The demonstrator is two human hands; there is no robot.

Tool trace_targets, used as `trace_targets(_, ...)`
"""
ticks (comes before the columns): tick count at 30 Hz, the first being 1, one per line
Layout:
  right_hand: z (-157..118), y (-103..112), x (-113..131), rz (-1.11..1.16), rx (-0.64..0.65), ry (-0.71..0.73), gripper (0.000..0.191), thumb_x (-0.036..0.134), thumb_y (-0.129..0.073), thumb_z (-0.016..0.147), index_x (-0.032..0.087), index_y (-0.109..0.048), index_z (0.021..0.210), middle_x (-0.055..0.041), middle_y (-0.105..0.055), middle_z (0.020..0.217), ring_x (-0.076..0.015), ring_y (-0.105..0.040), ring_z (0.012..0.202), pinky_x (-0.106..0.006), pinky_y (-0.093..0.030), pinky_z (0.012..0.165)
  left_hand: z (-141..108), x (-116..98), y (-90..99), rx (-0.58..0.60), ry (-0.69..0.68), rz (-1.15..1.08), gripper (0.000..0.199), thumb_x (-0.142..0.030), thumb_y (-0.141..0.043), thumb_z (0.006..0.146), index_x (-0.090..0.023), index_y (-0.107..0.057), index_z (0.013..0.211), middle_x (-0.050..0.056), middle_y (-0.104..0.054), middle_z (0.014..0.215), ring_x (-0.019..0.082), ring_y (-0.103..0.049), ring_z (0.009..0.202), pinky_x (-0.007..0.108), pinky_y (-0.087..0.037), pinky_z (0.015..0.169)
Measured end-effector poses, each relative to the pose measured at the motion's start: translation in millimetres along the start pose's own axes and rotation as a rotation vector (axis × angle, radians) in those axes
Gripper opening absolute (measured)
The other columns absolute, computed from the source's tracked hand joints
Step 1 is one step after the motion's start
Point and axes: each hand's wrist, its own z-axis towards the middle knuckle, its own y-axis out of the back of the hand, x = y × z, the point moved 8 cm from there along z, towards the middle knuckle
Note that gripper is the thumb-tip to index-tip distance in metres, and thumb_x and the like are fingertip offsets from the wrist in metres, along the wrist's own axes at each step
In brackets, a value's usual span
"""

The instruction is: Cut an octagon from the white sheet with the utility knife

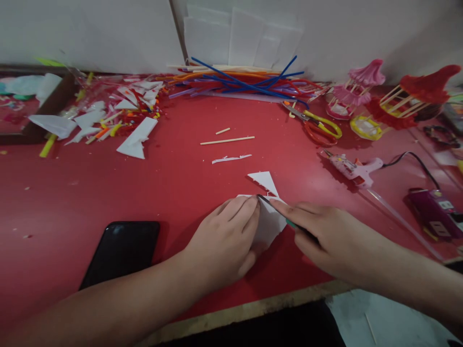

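A white foam sheet (271, 224) lies on the red table near its front edge, partly hidden under my left hand (231, 236). The fingers of this hand are bent together over the sheet and hold it down. In my right hand (325, 233) is a cutter knife (294, 224) with some green on it, its dark blade lying across the sheet beside my left fingertips. My index finger is stretched along the back of the blade. Just beyond the sheet is a small white triangular offcut (265, 180); whether it is fully separate I cannot tell.
Two wooden sticks (227, 140) and a thin white strip (231, 159) lie ahead. A black phone (121, 250) is at left, white scraps (137, 137) behind it. Scissors (318, 127), a glue gun (356, 169) with a cable, and pink and red models (415, 94) stand right.
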Motion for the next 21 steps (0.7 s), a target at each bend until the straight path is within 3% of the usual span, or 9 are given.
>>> trace_targets(9, 3.7, 4.7, 8.3, -0.114, -0.002, 0.044, 0.056, 0.015, -0.042, 0.089, 0.016, -0.047, 0.145, -0.0084, -0.072, 0.092, -0.0159, -0.063, 0.07, -0.029, -0.046, 0.065, 0.4, -2.5, -3.9, 0.018, -0.017, 0.043, 0.057, -0.036, -0.058, 0.087, 0.003, -0.054, 0.129, 0.019, -0.06, 0.126, 0.033, -0.058, 0.112, 0.041, -0.054, 0.095)
trace_targets(16, 4.4, 1.4, 8.8, -0.112, 0.013, 0.002, 0.056, 0.016, -0.039, 0.089, 0.015, -0.048, 0.144, -0.0085, -0.07, 0.094, -0.0189, -0.065, 0.071, -0.033, -0.045, 0.062, -0.4, -6.5, -7.6, 0.027, -0.075, 0.072, 0.055, -0.037, -0.051, 0.093, 0.005, -0.054, 0.129, 0.02, -0.06, 0.126, 0.035, -0.055, 0.119, 0.043, -0.048, 0.105)
trace_targets(21, 4.9, 0.8, 8.6, -0.145, 0.03, -0.016, 0.061, 0.016, -0.04, 0.087, 0.015, -0.044, 0.148, -0.0082, -0.07, 0.092, -0.0196, -0.065, 0.068, -0.033, -0.044, 0.059, -2.0, -6.2, -6.8, -0.003, -0.076, 0.052, 0.053, -0.035, -0.049, 0.094, 0.005, -0.055, 0.128, 0.02, -0.061, 0.125, 0.035, -0.054, 0.12, 0.044, -0.05, 0.102)
